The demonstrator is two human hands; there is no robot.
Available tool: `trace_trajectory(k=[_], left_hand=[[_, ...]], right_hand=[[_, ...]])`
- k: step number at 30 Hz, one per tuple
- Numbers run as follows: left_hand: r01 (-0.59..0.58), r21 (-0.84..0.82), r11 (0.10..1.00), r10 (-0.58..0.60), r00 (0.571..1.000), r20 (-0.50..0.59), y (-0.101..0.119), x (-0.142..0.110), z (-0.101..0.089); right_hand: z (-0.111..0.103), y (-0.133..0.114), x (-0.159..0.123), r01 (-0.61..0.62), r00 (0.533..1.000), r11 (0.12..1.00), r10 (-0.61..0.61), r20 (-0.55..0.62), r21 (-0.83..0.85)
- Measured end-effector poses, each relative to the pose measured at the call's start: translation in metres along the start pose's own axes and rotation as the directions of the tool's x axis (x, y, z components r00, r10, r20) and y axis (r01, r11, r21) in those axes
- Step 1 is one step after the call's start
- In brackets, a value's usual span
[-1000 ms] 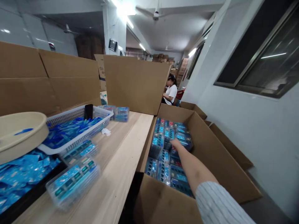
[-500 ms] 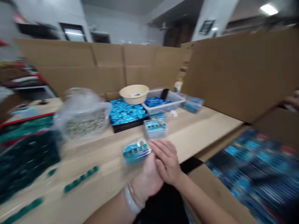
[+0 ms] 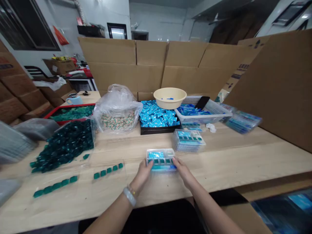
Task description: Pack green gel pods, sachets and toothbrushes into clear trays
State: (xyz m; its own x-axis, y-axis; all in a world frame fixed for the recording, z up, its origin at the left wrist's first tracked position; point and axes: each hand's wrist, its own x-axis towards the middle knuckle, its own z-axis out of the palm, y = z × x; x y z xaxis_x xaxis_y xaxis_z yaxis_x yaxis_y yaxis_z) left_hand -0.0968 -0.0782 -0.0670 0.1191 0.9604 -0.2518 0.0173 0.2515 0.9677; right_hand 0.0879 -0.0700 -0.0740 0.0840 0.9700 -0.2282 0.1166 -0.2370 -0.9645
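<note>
In the head view a clear plastic case (image 3: 160,155) lies on the table in front of me, with a light blue packet, a row of dark green pieces and a blue strip along its near side. My left hand (image 3: 142,173) grips its left end, thumb at the near corner. On the right end, my right hand (image 3: 183,172) closes with its thumb near the top edge; the undersides of the fingers are hidden. Just beyond to the right stands a stack of similar filled cases (image 3: 188,143). Two rows of green pieces (image 3: 108,171) lie to the left.
Behind are a black tray of blue packets (image 3: 156,118), a cream bowl (image 3: 170,99), a white basket of blue items (image 3: 204,117) and a plastic bag of small pieces (image 3: 118,118). A dark green heap (image 3: 65,143) sits left. Cardboard panels (image 3: 185,71) wall the back and right.
My hands were together, one over the other, at the case's right; now they are apart, one at each end of it. The view has swung left.
</note>
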Motion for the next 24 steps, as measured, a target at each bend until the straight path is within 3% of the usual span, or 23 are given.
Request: trace_trajectory(k=[4, 8, 13, 16, 18, 20, 21, 22, 24], left_hand=[[-0.099, 0.091, 0.991, 0.103, 0.993, -0.049, -0.015, -0.001, -0.005], [-0.037, 0.129, 0.991, 0.045, 0.997, -0.059, -0.018, 0.014, -0.014], [0.053, 0.267, 0.962, -0.019, 0.991, -0.131, -0.008, 0.063, -0.026], [0.024, 0.423, 0.906, 0.053, 0.984, -0.170, -0.002, 0.082, -0.031], [-0.071, 0.624, 0.778, 0.221, 0.961, -0.166, 0.003, 0.084, -0.031], [-0.241, 0.810, 0.535, 0.406, 0.914, 0.004, 0.009, 0.081, -0.026], [-0.332, 0.854, 0.401, 0.448, 0.884, 0.133, 0.012, 0.080, -0.022], [-0.406, 0.866, 0.291, 0.446, 0.859, 0.252, 0.016, 0.080, -0.018], [-0.469, 0.868, 0.162, 0.382, 0.841, 0.384, 0.022, 0.086, -0.010]], right_hand=[[0.002, 0.021, -0.009, 0.072, 0.994, 0.995, -0.066, -0.087, 0.063], [0.012, 0.028, 0.008, 0.032, 0.984, 0.999, -0.025, -0.177, 0.038], [0.027, 0.010, 0.029, 0.015, 0.970, 0.998, -0.030, -0.240, -0.061], [0.001, -0.008, 0.021, 0.137, 0.928, 0.966, -0.202, -0.314, -0.219], [-0.037, -0.018, 0.022, 0.218, 0.810, 0.909, -0.372, -0.453, -0.355], [-0.081, -0.022, 0.038, 0.124, 0.653, 0.922, -0.353, -0.670, -0.366], [-0.100, -0.021, 0.050, 0.072, 0.638, 0.953, -0.271, -0.721, -0.295], [-0.114, -0.020, 0.065, 0.029, 0.669, 0.977, -0.175, -0.722, -0.210], [-0.128, -0.013, 0.093, 0.023, 0.780, 0.994, -0.087, -0.619, -0.111]])
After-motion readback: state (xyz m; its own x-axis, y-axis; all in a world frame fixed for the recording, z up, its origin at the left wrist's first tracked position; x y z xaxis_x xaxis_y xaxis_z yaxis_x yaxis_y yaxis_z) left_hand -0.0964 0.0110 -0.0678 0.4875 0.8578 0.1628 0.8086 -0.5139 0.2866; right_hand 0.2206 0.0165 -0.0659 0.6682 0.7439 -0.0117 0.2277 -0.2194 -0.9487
